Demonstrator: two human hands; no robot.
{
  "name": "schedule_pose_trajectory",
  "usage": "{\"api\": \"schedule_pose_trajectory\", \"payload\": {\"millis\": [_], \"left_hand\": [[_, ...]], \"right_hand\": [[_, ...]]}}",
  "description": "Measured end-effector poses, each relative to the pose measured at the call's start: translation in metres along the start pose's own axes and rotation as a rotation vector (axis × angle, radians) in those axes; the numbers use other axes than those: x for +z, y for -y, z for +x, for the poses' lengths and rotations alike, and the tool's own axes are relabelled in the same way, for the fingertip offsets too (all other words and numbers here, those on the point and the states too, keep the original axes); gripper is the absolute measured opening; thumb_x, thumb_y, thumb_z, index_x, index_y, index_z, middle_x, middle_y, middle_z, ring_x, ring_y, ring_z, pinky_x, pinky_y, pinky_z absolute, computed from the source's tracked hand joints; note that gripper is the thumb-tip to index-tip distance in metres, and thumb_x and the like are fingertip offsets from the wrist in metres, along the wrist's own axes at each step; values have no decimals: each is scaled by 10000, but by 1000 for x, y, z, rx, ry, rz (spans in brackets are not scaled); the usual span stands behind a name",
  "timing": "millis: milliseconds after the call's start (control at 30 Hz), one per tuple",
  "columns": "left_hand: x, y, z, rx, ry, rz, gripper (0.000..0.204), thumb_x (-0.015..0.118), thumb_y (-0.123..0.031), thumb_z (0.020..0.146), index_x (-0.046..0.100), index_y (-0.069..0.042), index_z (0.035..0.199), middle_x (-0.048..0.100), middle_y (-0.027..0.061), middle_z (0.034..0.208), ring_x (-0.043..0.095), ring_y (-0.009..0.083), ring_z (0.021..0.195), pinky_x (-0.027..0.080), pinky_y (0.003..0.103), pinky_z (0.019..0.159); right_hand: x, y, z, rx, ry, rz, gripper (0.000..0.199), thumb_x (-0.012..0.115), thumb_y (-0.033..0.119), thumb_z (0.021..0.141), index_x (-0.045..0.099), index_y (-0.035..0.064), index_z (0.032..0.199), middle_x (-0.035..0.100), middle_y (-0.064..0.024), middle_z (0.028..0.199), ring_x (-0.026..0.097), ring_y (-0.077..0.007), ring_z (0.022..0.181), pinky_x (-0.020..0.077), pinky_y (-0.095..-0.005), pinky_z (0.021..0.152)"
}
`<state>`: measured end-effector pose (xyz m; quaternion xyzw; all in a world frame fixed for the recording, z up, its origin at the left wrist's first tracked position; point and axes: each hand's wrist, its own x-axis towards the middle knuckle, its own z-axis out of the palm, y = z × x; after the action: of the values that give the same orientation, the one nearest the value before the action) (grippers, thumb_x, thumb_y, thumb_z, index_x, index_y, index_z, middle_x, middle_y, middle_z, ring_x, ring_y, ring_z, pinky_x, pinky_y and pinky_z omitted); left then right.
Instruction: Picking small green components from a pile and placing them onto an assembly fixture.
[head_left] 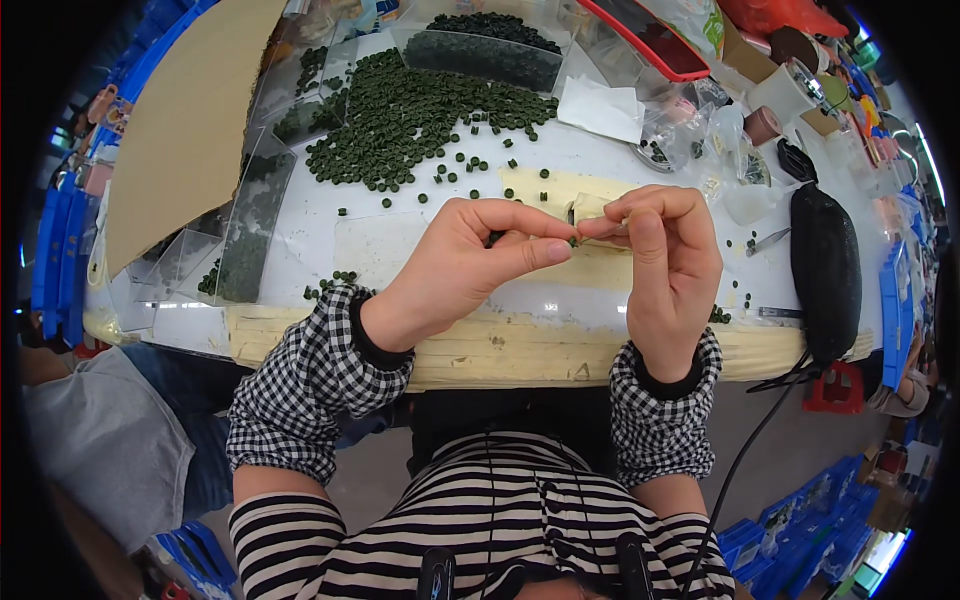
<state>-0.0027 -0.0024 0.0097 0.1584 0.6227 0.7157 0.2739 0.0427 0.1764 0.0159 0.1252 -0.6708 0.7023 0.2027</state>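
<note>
My left hand [470, 255] and my right hand [672, 265] meet above the near middle of the table, both wearing checked sleeve covers. The thumb and forefinger of the left pinch a small dark green piece [574, 241]. The right hand's fingers are pinched together right beside it; what they grip is too small to make out. Beyond the left hand spreads a heap of small dark green spool-shaped pieces [400, 120], with several loose ones scattered toward me. A yellowish strip [535, 185] lies on the tabletop behind the fingertips.
Clear plastic bins [480, 60] of green pieces stand at the back and left, beside a cardboard sheet [185, 130]. A white paper [600, 108] and a red-edged phone [655, 40] lie back right. A black pouch [825, 265] lies at the right edge, near tweezers [768, 243].
</note>
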Motion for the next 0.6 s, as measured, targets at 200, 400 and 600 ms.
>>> {"api": "schedule_pose_trajectory", "payload": {"millis": [200, 400, 600], "left_hand": [[0, 0, 0, 0, -4, 4, 170, 693, -123, 851, 702, -35, 996, 650, -27, 815, 474, 4, 659, 360, 160, 568], [0, -2, 0, 15, 4, 7, 174, 685, -134, 858, 702, -29, 997, 632, -37, 782, 417, -5, 607, 315, 158, 521], [0, -2, 1, -57, 14, -115, 180, 653, -124, 884, 674, -24, 1032, 535, -71, 684, 316, 0, 502, 239, 169, 441]], "right_hand": [[0, 0, 0, 0, -22, 13, 116, 498, 86, 971, 488, -29, 978, 594, -95, 910, 654, -164, 813, 520, -252, 737], [-19, -3, 3, -142, -263, -309, 103, 554, 78, 939, 532, -20, 920, 597, -76, 867, 622, -151, 769, 501, -262, 715], [-28, -10, 8, -263, -189, -873, 91, 634, 62, 862, 581, -11, 850, 594, -93, 827, 583, -211, 748, 461, -319, 668]]}}
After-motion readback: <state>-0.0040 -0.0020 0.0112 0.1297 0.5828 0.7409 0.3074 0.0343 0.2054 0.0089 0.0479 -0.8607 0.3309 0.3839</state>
